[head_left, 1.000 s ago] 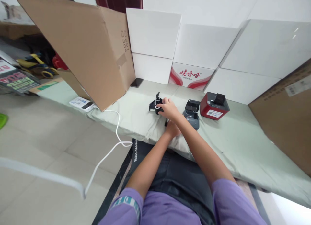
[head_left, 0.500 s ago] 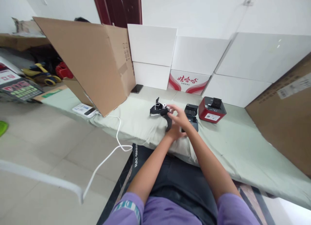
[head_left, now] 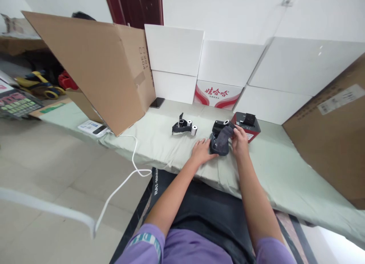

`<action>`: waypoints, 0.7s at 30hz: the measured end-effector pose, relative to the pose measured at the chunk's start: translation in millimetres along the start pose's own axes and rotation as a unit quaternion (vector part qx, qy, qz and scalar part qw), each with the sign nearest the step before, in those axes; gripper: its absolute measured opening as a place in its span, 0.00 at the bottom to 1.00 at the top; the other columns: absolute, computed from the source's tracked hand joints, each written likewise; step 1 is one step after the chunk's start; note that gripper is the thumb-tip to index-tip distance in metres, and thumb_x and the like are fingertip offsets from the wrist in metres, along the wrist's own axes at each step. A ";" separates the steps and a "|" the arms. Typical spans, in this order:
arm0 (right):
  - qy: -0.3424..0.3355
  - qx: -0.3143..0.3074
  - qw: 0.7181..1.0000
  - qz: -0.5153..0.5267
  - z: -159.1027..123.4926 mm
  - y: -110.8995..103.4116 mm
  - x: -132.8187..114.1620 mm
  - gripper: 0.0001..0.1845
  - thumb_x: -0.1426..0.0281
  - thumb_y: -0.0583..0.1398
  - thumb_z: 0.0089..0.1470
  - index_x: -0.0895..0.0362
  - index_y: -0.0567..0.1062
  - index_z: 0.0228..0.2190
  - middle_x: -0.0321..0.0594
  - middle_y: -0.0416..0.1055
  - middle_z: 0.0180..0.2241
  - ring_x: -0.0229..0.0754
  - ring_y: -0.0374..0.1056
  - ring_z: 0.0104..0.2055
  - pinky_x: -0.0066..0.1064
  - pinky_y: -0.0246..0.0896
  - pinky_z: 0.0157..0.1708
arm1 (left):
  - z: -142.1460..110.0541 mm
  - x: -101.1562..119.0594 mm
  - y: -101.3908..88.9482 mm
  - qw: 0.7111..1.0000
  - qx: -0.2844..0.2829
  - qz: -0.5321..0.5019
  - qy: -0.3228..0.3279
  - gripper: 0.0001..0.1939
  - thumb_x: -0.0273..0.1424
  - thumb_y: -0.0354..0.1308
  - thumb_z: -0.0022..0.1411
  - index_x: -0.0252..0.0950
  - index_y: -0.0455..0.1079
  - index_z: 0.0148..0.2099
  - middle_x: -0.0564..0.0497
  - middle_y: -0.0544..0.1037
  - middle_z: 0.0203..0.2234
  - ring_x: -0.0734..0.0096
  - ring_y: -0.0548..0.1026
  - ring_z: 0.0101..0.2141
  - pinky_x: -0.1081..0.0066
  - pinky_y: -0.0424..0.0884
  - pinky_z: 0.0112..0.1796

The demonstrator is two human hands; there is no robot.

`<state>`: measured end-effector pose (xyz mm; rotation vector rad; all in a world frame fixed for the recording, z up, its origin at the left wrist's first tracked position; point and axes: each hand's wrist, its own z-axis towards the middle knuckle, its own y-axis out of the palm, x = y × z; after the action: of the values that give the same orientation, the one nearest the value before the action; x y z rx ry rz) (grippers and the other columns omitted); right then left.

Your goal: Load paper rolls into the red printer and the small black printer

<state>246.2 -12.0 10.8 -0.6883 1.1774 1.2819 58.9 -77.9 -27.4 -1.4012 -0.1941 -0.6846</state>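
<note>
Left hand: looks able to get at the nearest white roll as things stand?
Probably yes: the nearest white roll stands on the cloth just beyond the left hand, with nothing visible between; the hand would likely need to leave the open dark device beside it.

A cloth-covered table [head_left: 285, 173], pale green and wrinkled, stands before a white wall [head_left: 222, 13]. A dark red door [head_left: 139, 9] rises behind the left part of its back edge, a wall socket [head_left: 288, 0] above the right part. Pale tiled floor [head_left: 51, 173] spreads beyond its left front edge.
</note>
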 end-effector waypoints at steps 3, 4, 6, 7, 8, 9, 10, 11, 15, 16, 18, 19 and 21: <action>-0.017 0.005 0.999 -0.047 0.1 -0.9 7.2 0.18 0.58 0.64 0.45 0.52 0.75 0.38 0.34 0.73 0.31 0.38 0.68 0.30 0.31 0.62 0.31 | -0.1 1.0 0.5 1.000 0.003 0.010 0.006 0.47 0.58 0.58 0.59 0.33 0.55 0.70 0.37 0.65 0.66 0.54 0.59 0.68 0.55 0.52 0.67; -0.019 0.001 0.998 -0.060 0.1 -1.6 8.2 0.18 0.58 0.65 0.45 0.52 0.75 0.38 0.35 0.74 0.32 0.39 0.70 0.31 0.32 0.64 0.33 | -0.2 1.4 0.4 1.000 0.003 0.013 0.008 0.48 0.58 0.58 0.59 0.32 0.55 0.70 0.36 0.65 0.66 0.53 0.59 0.68 0.55 0.52 0.67; -0.017 -0.016 0.996 -0.083 -0.3 -3.4 9.1 0.19 0.57 0.65 0.44 0.52 0.75 0.38 0.37 0.75 0.33 0.42 0.72 0.35 0.36 0.67 0.38 | -0.2 1.8 0.3 1.000 0.000 0.017 0.012 0.47 0.57 0.57 0.59 0.33 0.54 0.70 0.37 0.66 0.66 0.53 0.59 0.68 0.55 0.52 0.67; -0.016 -0.028 0.995 -0.095 -0.6 -4.3 9.4 0.19 0.58 0.65 0.43 0.52 0.75 0.38 0.37 0.76 0.33 0.44 0.72 0.36 0.37 0.67 0.40 | -0.1 1.8 0.3 1.000 -0.002 0.018 0.011 0.46 0.57 0.57 0.60 0.33 0.54 0.70 0.38 0.65 0.66 0.54 0.59 0.68 0.55 0.52 0.67; -0.015 -0.041 0.993 -0.109 -1.1 -5.1 9.9 0.19 0.58 0.65 0.43 0.52 0.75 0.38 0.37 0.76 0.32 0.44 0.73 0.37 0.38 0.67 0.41 | 0.0 1.7 0.3 1.000 -0.004 0.019 0.009 0.45 0.55 0.58 0.60 0.34 0.54 0.70 0.39 0.65 0.66 0.54 0.59 0.68 0.55 0.51 0.68; -0.016 -0.054 0.991 -0.124 -1.6 -5.9 10.8 0.19 0.58 0.65 0.43 0.52 0.75 0.38 0.37 0.76 0.32 0.45 0.72 0.36 0.39 0.67 0.41 | 0.2 1.5 0.5 1.000 -0.005 0.018 0.008 0.44 0.54 0.58 0.60 0.35 0.54 0.70 0.39 0.65 0.66 0.55 0.59 0.68 0.56 0.51 0.68; -0.017 -0.066 0.988 -0.140 -2.0 -6.6 12.0 0.18 0.59 0.65 0.42 0.52 0.74 0.37 0.36 0.76 0.31 0.45 0.72 0.35 0.39 0.67 0.40 | 0.3 1.2 0.7 1.000 -0.007 0.017 0.009 0.43 0.51 0.59 0.60 0.35 0.54 0.70 0.40 0.66 0.66 0.55 0.59 0.68 0.56 0.50 0.68; -0.020 -0.078 0.984 -0.160 -2.3 -7.2 13.7 0.18 0.60 0.64 0.42 0.52 0.74 0.37 0.36 0.75 0.30 0.44 0.71 0.34 0.38 0.67 0.40 | 0.4 0.9 1.0 1.000 -0.008 0.016 0.010 0.42 0.49 0.59 0.61 0.35 0.54 0.70 0.40 0.66 0.66 0.56 0.58 0.68 0.56 0.50 0.68; -0.057 -0.116 0.958 -0.258 -1.8 -8.7 21.2 0.17 0.64 0.61 0.39 0.53 0.72 0.36 0.38 0.74 0.32 0.45 0.69 0.36 0.39 0.64 0.42 | -0.1 -0.1 2.2 1.000 -0.007 0.014 0.015 0.42 0.49 0.58 0.62 0.33 0.54 0.70 0.38 0.65 0.66 0.55 0.58 0.68 0.56 0.51 0.68; -0.067 -0.116 0.949 -0.284 -1.5 -8.9 22.6 0.17 0.64 0.60 0.39 0.53 0.72 0.35 0.39 0.74 0.33 0.46 0.69 0.38 0.40 0.64 0.43 | -0.5 -0.1 2.4 1.000 -0.005 0.016 0.013 0.42 0.51 0.57 0.62 0.34 0.54 0.70 0.39 0.65 0.67 0.55 0.58 0.68 0.56 0.51 0.68; -0.085 -0.105 0.934 -0.331 -1.3 -9.1 24.3 0.16 0.64 0.60 0.38 0.53 0.71 0.35 0.40 0.74 0.35 0.48 0.68 0.39 0.41 0.63 0.45 | -1.1 0.2 2.6 1.000 -0.002 0.019 0.010 0.43 0.53 0.57 0.62 0.35 0.54 0.70 0.39 0.65 0.67 0.55 0.58 0.68 0.57 0.51 0.68; -0.093 -0.099 0.927 -0.350 -1.5 -9.1 24.4 0.16 0.64 0.59 0.39 0.53 0.71 0.35 0.41 0.74 0.36 0.48 0.68 0.40 0.42 0.63 0.45 | -1.4 0.4 2.6 1.000 -0.001 0.021 0.009 0.43 0.53 0.57 0.62 0.36 0.54 0.70 0.39 0.65 0.67 0.55 0.58 0.68 0.57 0.50 0.68; -0.112 -0.092 0.916 -0.374 -2.9 -8.9 23.6 0.16 0.64 0.59 0.40 0.52 0.71 0.35 0.41 0.74 0.36 0.49 0.66 0.40 0.43 0.62 0.47 | -1.7 0.7 2.4 1.000 -0.005 0.025 0.009 0.42 0.52 0.57 0.62 0.35 0.53 0.71 0.39 0.64 0.67 0.56 0.58 0.69 0.58 0.50 0.68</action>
<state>251.0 -8.2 -13.9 -0.9796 0.5096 0.7835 60.4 -79.7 -29.4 -1.4048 -0.1397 -0.6575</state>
